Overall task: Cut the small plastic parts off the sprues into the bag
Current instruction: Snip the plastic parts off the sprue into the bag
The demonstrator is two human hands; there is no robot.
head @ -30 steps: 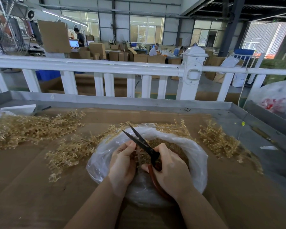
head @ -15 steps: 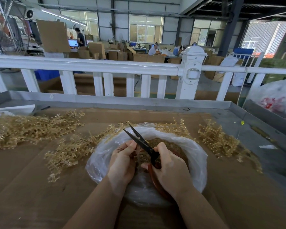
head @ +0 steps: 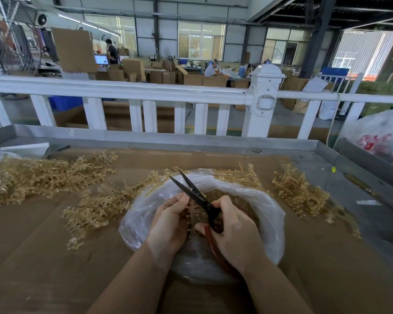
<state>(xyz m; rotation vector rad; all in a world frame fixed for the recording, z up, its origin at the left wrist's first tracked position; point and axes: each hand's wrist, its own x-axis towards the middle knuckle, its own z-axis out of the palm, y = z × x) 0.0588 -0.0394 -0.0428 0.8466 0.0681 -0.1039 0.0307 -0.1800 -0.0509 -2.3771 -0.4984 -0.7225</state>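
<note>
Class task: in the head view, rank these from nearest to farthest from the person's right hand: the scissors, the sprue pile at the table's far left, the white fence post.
From the right hand:
1. Scissors: gripped in that hand, over the bag.
2. Sprue pile: far left on the table.
3. White fence post: beyond the table's back edge.

— We see a thin, glossy, see-through plastic bag (head: 268, 214) and translucent amber plastic sprues (head: 43, 177).

— We also note matt black metal scissors (head: 191, 191) with shiny red handles, matt brown cardboard (head: 32, 245), and a smooth white-painted railing (head: 123, 91).
</note>
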